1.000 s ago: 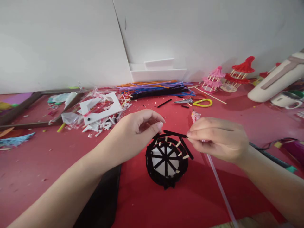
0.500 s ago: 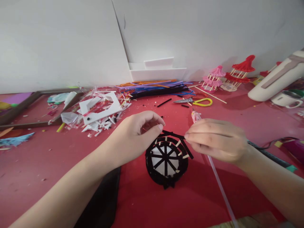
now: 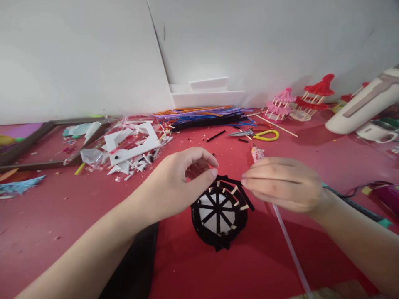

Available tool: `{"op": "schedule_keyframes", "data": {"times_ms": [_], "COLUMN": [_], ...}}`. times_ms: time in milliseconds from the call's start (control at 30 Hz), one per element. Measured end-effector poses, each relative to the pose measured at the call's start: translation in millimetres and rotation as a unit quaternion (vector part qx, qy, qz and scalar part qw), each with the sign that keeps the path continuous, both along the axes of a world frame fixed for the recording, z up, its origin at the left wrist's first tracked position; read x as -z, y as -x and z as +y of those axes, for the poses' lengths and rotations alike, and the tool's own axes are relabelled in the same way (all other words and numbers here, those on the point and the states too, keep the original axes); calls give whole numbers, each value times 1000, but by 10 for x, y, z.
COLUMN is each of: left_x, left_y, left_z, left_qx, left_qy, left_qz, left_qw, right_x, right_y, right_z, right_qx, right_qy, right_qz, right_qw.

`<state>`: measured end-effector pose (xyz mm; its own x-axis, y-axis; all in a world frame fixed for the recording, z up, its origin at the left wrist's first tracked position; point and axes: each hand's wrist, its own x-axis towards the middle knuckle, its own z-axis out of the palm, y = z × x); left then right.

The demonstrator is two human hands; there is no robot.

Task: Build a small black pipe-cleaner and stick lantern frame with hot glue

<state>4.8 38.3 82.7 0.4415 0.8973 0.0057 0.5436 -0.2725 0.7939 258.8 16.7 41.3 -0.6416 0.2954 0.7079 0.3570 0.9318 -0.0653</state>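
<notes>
Round black craft frame point(image 3: 218, 238), lower centre, flat on red tabletop point(image 3: 187, 265), short wooden pegs point(image 3: 235, 189) on its rim. Right hand point(image 3: 283, 182): narrow pinch on black fuzzy strip point(image 3: 230, 180) at the upper rim. Left hand point(image 3: 183, 178): curled at upper-left rim; can't tell if gripping. Scissors point(image 3: 264, 135), pipe cleaners point(image 3: 205, 118) upper centre. Foam scraps point(image 3: 134, 143) upper left. Pale wall point(image 3: 249, 41) across top.
</notes>
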Motion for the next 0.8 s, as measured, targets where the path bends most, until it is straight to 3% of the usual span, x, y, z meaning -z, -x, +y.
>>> {"op": "schedule_keyframes", "data": {"times_ms": [800], "left_x": [37], "left_y": [-21], "left_z": [-10], "left_qx": [2], "left_qy": [6], "left_qz": [3], "left_qw": [1000], "right_x": [25], "right_y": [13], "right_z": [12], "right_qx": [14], "right_qy": [-5], "right_qz": [-15], "right_qw": [1000]}}
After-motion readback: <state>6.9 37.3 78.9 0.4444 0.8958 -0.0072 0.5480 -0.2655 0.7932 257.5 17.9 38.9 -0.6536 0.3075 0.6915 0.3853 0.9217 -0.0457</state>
